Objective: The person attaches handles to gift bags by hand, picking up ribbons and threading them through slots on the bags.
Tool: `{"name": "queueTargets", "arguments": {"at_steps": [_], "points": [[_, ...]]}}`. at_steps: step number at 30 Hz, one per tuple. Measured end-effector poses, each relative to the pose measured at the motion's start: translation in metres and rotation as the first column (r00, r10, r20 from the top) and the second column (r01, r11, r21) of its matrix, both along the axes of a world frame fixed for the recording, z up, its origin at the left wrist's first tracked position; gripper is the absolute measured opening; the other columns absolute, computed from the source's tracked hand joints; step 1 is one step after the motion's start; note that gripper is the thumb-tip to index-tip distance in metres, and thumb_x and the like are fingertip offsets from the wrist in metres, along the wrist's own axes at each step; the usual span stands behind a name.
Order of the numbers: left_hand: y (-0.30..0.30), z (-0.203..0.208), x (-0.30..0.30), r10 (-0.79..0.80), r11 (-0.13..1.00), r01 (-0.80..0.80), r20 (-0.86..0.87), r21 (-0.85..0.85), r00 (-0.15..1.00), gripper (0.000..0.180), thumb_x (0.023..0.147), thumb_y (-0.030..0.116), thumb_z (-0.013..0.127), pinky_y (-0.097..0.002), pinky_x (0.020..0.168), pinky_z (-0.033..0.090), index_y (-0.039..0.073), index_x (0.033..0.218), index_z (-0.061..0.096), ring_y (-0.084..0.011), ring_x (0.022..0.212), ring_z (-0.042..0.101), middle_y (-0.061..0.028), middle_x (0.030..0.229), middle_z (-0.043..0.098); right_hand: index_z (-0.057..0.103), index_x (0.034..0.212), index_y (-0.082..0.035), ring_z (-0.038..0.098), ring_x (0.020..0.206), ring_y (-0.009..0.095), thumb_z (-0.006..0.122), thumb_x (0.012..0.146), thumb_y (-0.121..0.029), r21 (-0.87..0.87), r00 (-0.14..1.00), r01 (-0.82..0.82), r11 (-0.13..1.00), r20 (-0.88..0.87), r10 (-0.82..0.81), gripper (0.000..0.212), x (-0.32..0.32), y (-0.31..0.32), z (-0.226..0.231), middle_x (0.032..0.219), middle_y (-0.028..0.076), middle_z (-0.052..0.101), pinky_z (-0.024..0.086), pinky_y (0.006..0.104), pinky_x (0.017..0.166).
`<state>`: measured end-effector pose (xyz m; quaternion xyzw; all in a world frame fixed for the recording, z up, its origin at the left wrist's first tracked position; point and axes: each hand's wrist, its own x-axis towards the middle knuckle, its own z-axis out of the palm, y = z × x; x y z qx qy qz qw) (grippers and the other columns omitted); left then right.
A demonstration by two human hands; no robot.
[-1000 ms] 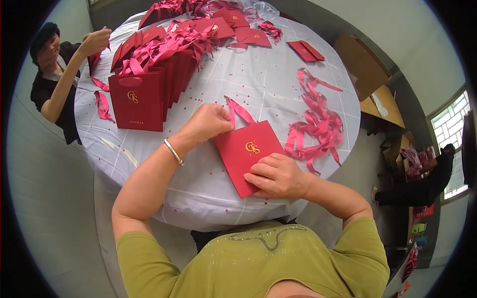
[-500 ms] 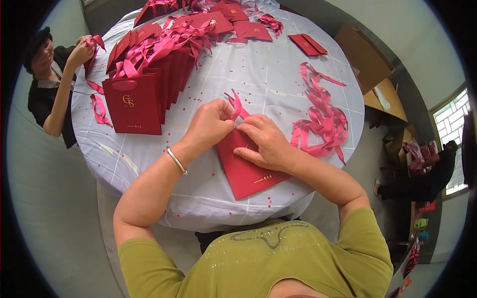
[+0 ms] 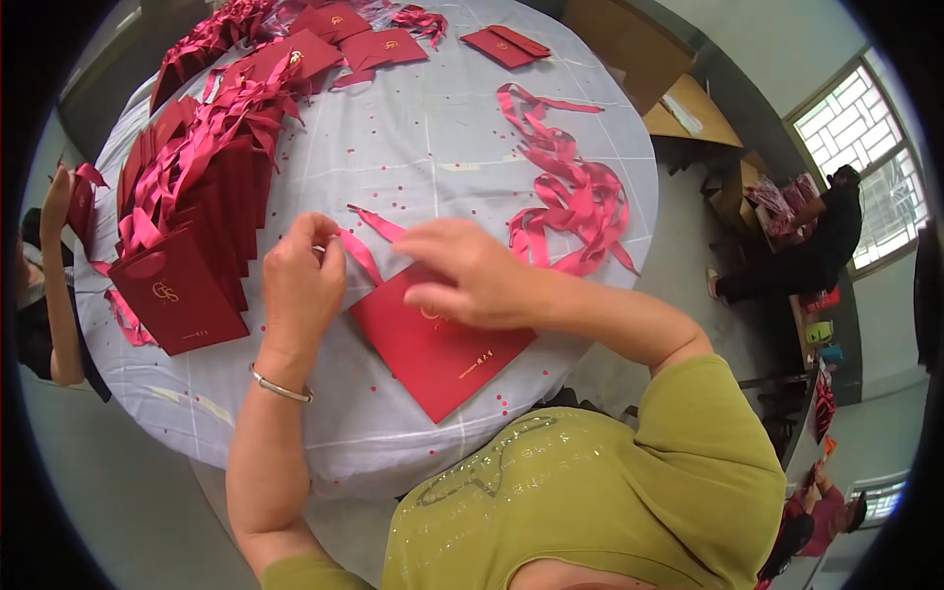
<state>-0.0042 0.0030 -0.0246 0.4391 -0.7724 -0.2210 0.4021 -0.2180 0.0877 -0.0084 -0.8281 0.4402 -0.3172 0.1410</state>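
Observation:
A red paper gift bag (image 3: 442, 354) lies flat and slanted on the table in front of me. Its pink ribbon (image 3: 362, 258) rises from the top edge, and my left hand (image 3: 303, 285) pinches that strand between thumb and fingertips, left of the bag. Over the bag's upper part hovers my right hand (image 3: 472, 280), fingers stretched and thumb apart, hiding some of the printed gold mark. Another ribbon end (image 3: 379, 224) pokes out beside the right fingertips; where it joins the bag is hidden.
A row of upright red bags (image 3: 187, 285) with pink ribbons stands at the left. Loose pink ribbon (image 3: 580, 211) is heaped at the right. Flat red bags (image 3: 506, 44) lie at the far side. Small red dots are scattered on the white tablecloth (image 3: 413, 147). A co-worker's arm (image 3: 64, 295) is at the left.
My left hand has drawn away to the left with a ribbon strand. The right fingers have lifted and spread from the bag's top. The whole view has turned and shifted.

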Motion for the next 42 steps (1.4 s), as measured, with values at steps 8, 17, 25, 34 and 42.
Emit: {"name": "queueTargets", "arguments": {"at_steps": [8, 17, 25, 34, 42], "points": [[0.034, 0.016, -0.010, -0.258, 0.952, 0.269, 0.092, -0.146, 0.962, 0.011, 0.080, 0.004, 0.068, -0.0356, 0.064, 0.051, 0.003, 0.091, 0.067, -0.0259, 0.069, 0.065, -0.0131, 0.079, 0.067, 0.070, 0.101, -0.004, 0.063, 0.105, 0.023, 0.069, 0.079, 0.000, 0.224, 0.986, 0.163, 0.961, -0.048, -0.157, 0.022, -0.092, -0.012, 0.046, 0.110, 0.009, 0.067, 0.049, 0.0328, 0.093], [0.040, 0.020, -0.012, -0.283, 0.937, 0.333, 0.332, -0.104, 0.900, 0.017, 0.075, 0.008, 0.073, -0.0370, 0.067, 0.051, 0.005, 0.091, 0.068, -0.0269, 0.076, 0.064, -0.0085, 0.086, 0.070, 0.074, 0.088, -0.007, 0.062, 0.102, 0.027, 0.074, 0.075, -0.008, 0.053, 0.959, 0.146, 0.988, -0.252, -0.129, 0.013, -0.118, -0.010, 0.007, 0.108, 0.009, 0.067, 0.049, 0.0385, 0.089], [0.044, 0.030, -0.018, -0.251, 0.921, 0.349, 0.424, -0.172, 0.870, 0.018, 0.074, 0.012, 0.074, -0.0365, 0.062, 0.052, 0.007, 0.091, 0.069, -0.0257, 0.070, 0.065, -0.0056, 0.091, 0.071, 0.073, 0.088, -0.006, 0.064, 0.097, 0.025, 0.073, 0.078, -0.009, -0.035, 0.987, 0.115, 0.993, -0.111, -0.118, 0.009, -0.119, -0.014, -0.003, 0.103, 0.008, 0.069, 0.050, 0.0373, 0.085], [0.041, 0.037, -0.027, -0.314, 0.931, 0.366, 0.506, -0.004, 0.803, 0.023, 0.074, 0.014, 0.075, -0.0386, 0.063, 0.052, 0.008, 0.096, 0.068, -0.0264, 0.073, 0.066, -0.0075, 0.081, 0.069, 0.066, 0.100, -0.001, 0.064, 0.079, 0.006, 0.064, 0.093, -0.005, 0.106, 0.585, 0.284, 0.953, 0.768, -0.260, 0.008, -0.085, -0.026, 0.072, 0.091, 0.006, 0.072, 0.050, 0.0189, 0.064], [0.029, 0.054, -0.042, -0.395, 0.915, 0.263, 0.542, 0.306, 0.742, 0.034, 0.077, 0.011, 0.071, -0.0397, 0.075, 0.054, 0.001, 0.109, 0.067, -0.0271, 0.081, 0.070, -0.0171, 0.091, 0.071, 0.070, 0.097, -0.002, 0.065, 0.078, 0.018, 0.068, 0.084, 0.000, 0.192, 0.960, 0.010, 0.981, 0.273, -0.063, 0.013, -0.052, -0.006, 0.006, 0.084, 0.009, 0.067, 0.050, 0.0283, 0.069]]}}
